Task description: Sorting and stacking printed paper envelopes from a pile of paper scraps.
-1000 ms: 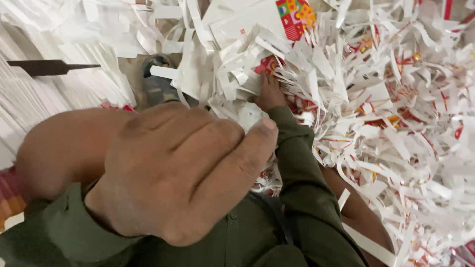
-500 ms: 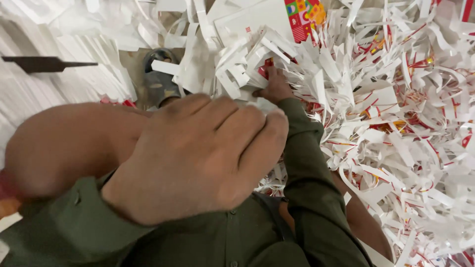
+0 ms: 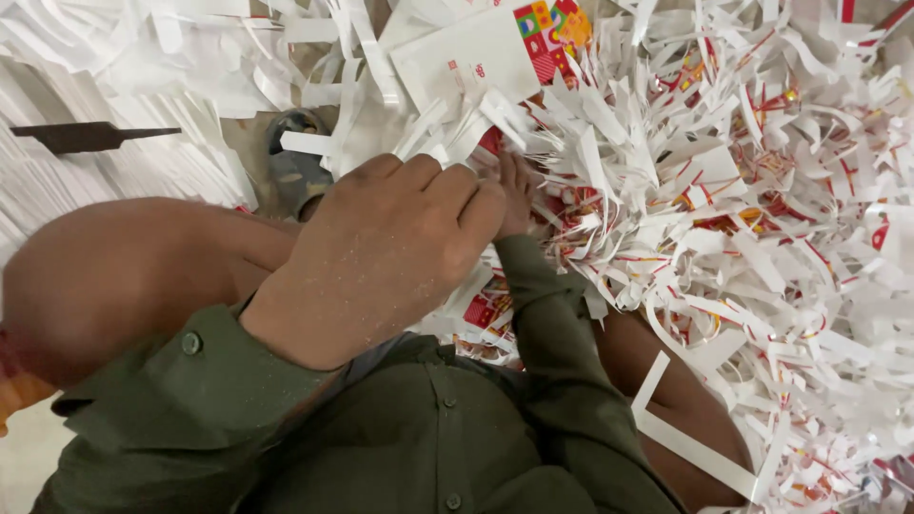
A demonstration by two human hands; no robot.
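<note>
A head camera looked straight down on a person in a dark green button shirt, sitting amid heaps of cut paper. No bare floor or counter could be made out; paper covered nearly everything. A loose pile of white paper strips, many edged in red and yellow and too many to count, filled the right half. One neat stack of white sheets lay at the upper left, with one dark flat blade-like tool resting on it. One white printed card with a coloured corner lay at the top centre, and one worn dark shoe showed beside the strips.

Two hands were in view. The left hand, large and close to the camera, was dusted with paper specks; its fingers were curled together over the near edge of the strips, and whether that grip pinched anything could not be told. The right hand reached into the pile just beyond, fingers lying among the strips, its grip mostly hidden. One long white L-shaped offcut lay across the person's right forearm.
</note>
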